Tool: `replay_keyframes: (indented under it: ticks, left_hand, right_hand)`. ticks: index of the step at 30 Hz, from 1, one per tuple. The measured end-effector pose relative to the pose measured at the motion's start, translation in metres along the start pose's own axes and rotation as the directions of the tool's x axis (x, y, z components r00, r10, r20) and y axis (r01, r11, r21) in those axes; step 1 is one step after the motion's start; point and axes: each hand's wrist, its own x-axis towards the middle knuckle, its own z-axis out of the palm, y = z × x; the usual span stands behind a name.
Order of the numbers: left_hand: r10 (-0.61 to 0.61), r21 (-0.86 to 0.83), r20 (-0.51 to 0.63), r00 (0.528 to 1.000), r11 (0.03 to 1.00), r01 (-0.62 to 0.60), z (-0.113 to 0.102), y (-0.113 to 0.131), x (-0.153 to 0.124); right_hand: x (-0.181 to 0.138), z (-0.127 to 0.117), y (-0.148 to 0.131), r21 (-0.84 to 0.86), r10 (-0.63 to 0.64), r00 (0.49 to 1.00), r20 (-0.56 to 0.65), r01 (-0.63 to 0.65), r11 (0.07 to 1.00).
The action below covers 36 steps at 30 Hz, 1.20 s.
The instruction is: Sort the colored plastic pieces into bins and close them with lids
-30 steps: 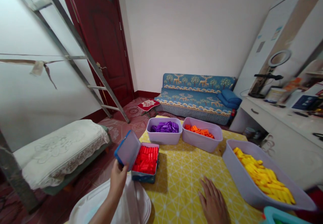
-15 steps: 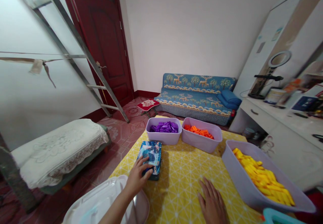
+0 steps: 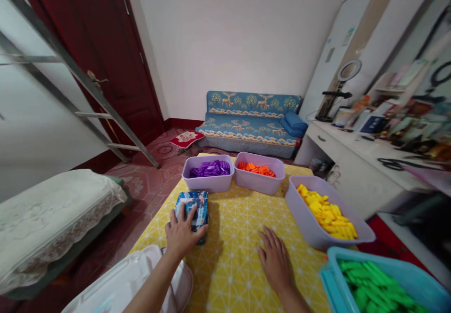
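A small blue tin box with a picture on its closed lid sits on the yellow patterned tablecloth. My left hand lies on the lid with the fingers spread over its near end. My right hand rests flat on the cloth, fingers apart, holding nothing, just left of the tub of yellow pieces.
Lilac tubs of purple pieces and orange pieces stand at the table's far edge. A teal bin of green pieces is at the near right, a white lidded container at the near left. A ladder, bed, sofa and desk surround the table.
The tin's lid, held open by my left hand a second ago with red pieces showing, is now shut under that hand. The view has swung right and down; my right hand stayed flat.
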Motion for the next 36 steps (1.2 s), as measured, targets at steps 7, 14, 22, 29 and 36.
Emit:
replay_keyframes:
  ticks: [7,14,22,29,36]
  left_hand:
    - [0.034,0.09,-0.019,0.999,0.995,-0.032,-0.001,-0.001,0.0]
    - [0.072,0.086,0.03,0.997,0.994,-0.074,0.003,-0.008,0.002]
    - [0.085,0.016,0.054,0.995,0.996,-0.086,-0.007,-0.006,-0.001]
    - [0.135,-0.203,0.107,0.985,0.973,-0.111,-0.033,-0.098,-0.036]
    - [-0.315,-0.103,0.062,0.947,0.942,0.32,-0.051,-0.225,-0.104]
  right_hand:
    - [0.002,-0.024,-0.015,0.083,0.144,0.972,0.188,-0.162,0.983]
    - [-0.035,-0.048,-0.034,0.184,0.254,0.918,0.305,-0.318,0.93]
    - [-0.068,-0.085,-0.029,0.287,0.111,0.889,0.444,-0.258,0.922]
    - [-0.089,-0.044,-0.012,0.265,-0.01,0.971,0.239,-0.055,0.963]
    - [-0.085,-0.046,-0.035,0.477,0.058,0.975,0.215,-0.156,0.865]
